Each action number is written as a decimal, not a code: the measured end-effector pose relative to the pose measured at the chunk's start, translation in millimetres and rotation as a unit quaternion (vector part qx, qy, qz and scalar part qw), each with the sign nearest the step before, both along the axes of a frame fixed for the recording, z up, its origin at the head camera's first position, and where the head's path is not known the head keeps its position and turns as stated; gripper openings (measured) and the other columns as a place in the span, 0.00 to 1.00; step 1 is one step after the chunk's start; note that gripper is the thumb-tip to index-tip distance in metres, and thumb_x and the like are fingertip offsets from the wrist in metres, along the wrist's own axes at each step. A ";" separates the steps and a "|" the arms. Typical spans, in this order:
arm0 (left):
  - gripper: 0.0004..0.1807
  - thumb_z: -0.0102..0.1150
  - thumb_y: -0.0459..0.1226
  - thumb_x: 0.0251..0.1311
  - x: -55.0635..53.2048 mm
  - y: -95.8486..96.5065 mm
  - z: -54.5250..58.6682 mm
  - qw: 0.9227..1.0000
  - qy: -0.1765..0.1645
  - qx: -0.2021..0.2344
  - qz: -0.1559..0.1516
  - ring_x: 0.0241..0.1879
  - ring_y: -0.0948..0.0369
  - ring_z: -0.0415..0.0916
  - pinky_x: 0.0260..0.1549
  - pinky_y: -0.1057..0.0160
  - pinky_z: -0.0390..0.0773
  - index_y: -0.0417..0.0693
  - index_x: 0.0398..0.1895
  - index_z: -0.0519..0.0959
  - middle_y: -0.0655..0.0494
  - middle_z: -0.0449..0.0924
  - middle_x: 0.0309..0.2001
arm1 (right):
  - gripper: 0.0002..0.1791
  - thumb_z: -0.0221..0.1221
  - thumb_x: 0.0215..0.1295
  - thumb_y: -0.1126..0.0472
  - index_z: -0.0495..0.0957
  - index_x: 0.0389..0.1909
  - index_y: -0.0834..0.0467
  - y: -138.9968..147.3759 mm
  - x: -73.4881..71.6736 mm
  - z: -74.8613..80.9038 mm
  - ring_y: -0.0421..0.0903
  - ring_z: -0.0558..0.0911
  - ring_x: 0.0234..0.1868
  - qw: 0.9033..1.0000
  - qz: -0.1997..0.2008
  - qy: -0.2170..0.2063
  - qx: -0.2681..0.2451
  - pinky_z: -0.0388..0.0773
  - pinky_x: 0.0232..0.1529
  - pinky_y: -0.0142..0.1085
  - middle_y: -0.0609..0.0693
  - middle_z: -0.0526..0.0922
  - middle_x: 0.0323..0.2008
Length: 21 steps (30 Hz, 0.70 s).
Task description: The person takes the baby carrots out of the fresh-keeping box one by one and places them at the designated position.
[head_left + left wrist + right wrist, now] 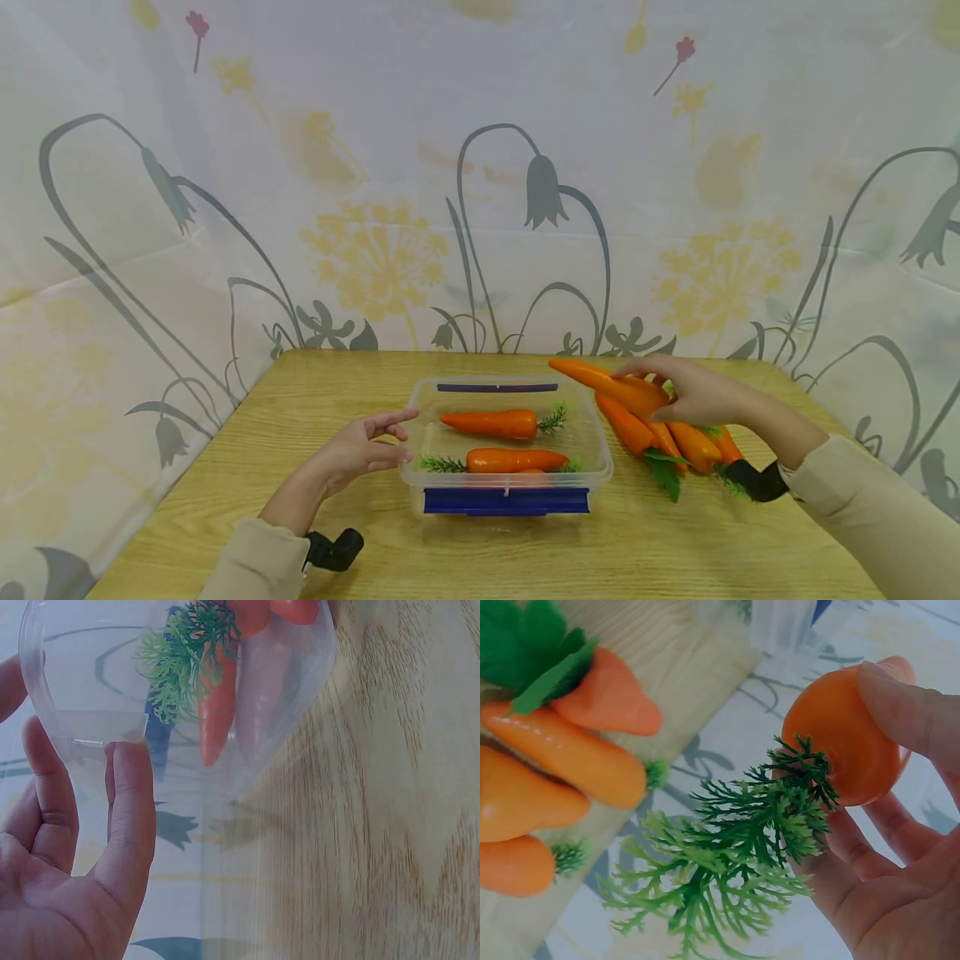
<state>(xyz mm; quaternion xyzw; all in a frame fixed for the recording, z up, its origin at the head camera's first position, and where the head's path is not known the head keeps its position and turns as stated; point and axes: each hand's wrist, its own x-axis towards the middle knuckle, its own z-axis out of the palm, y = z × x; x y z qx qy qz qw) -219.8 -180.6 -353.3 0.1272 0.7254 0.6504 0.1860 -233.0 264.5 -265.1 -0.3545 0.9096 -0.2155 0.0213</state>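
Only right-wrist view clearly shows held carrot's point(840, 727) leaves point(771, 819).

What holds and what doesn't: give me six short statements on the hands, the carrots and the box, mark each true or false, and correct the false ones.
1. The right hand holds a carrot. True.
2. The left hand is at the left side of the plastic box. True.
3. Both hands hold carrots. False: only the right hand does.
4. The box is empty. False: packed carrots lie inside.
5. Loose carrots lie on the table, right of the box. True.
6. The held carrot has no greens. False: green fronds sprout from its thick end.
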 end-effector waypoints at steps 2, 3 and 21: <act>0.35 0.60 0.29 0.57 0.0 -0.1 -0.2 1.000 -0.002 0.001 0.001 0.43 0.56 0.70 0.46 0.58 0.73 0.39 0.69 0.60 0.44 0.64 0.44 | 0.31 0.64 0.51 0.73 0.70 0.59 0.59 5.4 0.0 -3.1 0.57 0.72 0.49 1.000 0.003 0.018 -0.003 0.75 0.40 0.44 0.57 0.73 0.52; 0.36 0.61 0.29 0.57 0.0 -0.1 -0.2 1.000 -0.002 0.002 0.001 0.43 0.56 0.70 0.47 0.58 0.73 0.39 0.69 0.60 0.43 0.64 0.45 | 0.31 0.65 0.51 0.73 0.70 0.58 0.60 8.0 -0.4 -4.9 0.56 0.73 0.49 1.000 0.006 0.028 -0.004 0.74 0.42 0.45 0.56 0.73 0.52; 0.36 0.61 0.29 0.57 -0.5 -1.0 1.4 1.000 0.000 0.005 -0.008 0.41 0.57 0.71 0.47 0.57 0.73 0.38 0.69 0.58 0.44 0.64 0.44 | 0.32 0.68 0.47 0.71 0.70 0.57 0.63 59.3 2.6 -36.1 0.59 0.74 0.46 0.996 -0.074 0.057 -0.013 0.75 0.36 0.40 0.63 0.72 0.52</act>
